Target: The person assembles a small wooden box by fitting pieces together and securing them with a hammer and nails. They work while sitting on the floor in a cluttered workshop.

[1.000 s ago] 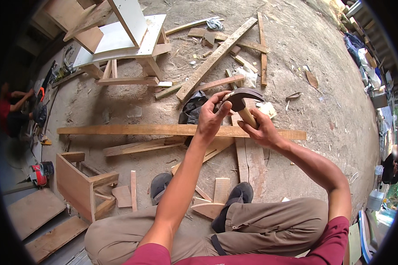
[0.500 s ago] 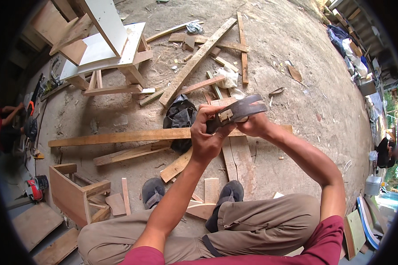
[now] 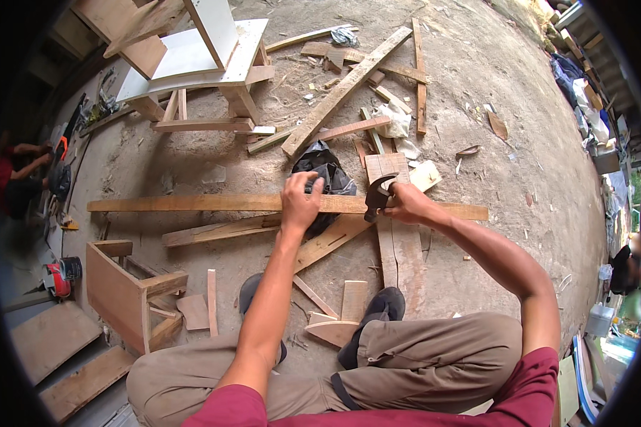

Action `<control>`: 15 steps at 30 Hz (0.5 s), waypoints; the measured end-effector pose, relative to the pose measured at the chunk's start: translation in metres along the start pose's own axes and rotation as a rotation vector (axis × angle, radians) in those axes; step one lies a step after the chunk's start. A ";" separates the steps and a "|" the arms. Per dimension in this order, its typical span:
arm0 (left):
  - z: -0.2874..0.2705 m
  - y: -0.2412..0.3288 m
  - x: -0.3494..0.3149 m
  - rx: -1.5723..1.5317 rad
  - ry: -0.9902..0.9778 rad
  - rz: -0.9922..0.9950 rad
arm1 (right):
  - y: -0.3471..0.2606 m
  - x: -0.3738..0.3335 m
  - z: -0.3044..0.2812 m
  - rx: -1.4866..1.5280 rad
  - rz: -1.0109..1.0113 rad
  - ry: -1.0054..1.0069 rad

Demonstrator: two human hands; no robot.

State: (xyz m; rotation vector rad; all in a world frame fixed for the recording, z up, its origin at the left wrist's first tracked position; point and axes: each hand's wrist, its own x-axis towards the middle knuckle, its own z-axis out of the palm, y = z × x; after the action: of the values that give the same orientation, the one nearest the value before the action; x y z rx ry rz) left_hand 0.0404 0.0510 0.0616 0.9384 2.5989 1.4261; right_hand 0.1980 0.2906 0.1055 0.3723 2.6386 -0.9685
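Note:
My right hand grips a dark-headed claw hammer close to its head; most of the handle is hidden by the fingers. To its left, my left hand hovers with fingers bent and apart, and nothing shows in it. Below both hands a long wooden beam lies crosswise on the ground. Just beyond the left hand sits a crumpled black plastic bag. A wide cracked plank runs under the beam beneath my right hand.
A white-topped wooden piece of furniture stands far left, a small wooden frame near left. Loose timbers and a white bag lie ahead. Another person works at the far left edge.
My left hand has let go of the hammer and moved left, its fingers loosening. The right hand has lowered slightly and turned the hammer head. The view has shifted a little.

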 end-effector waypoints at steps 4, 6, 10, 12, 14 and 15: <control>-0.051 -0.081 0.011 0.343 0.214 -0.087 | -0.031 0.037 -0.020 -0.146 0.018 -0.098; -0.053 -0.092 0.013 0.437 0.077 -0.206 | -0.022 0.057 -0.024 -0.112 0.000 -0.065; -0.043 -0.089 0.022 0.548 -0.079 -0.441 | 0.013 0.084 -0.034 -0.116 -0.037 -0.048; -0.037 -0.095 0.023 0.525 0.021 -0.471 | 0.034 0.089 -0.031 -0.133 -0.146 -0.007; -0.032 -0.092 0.018 0.574 0.084 -0.418 | 0.039 0.089 -0.021 -0.363 -0.086 -0.006; -0.028 -0.084 0.019 0.579 0.088 -0.427 | 0.043 0.087 -0.020 -0.502 -0.088 0.000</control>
State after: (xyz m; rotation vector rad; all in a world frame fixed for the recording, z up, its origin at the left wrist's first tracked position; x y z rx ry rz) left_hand -0.0252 0.0063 0.0176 0.2923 3.0843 0.6385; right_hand 0.1284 0.3476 0.0631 0.1361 2.7905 -0.2985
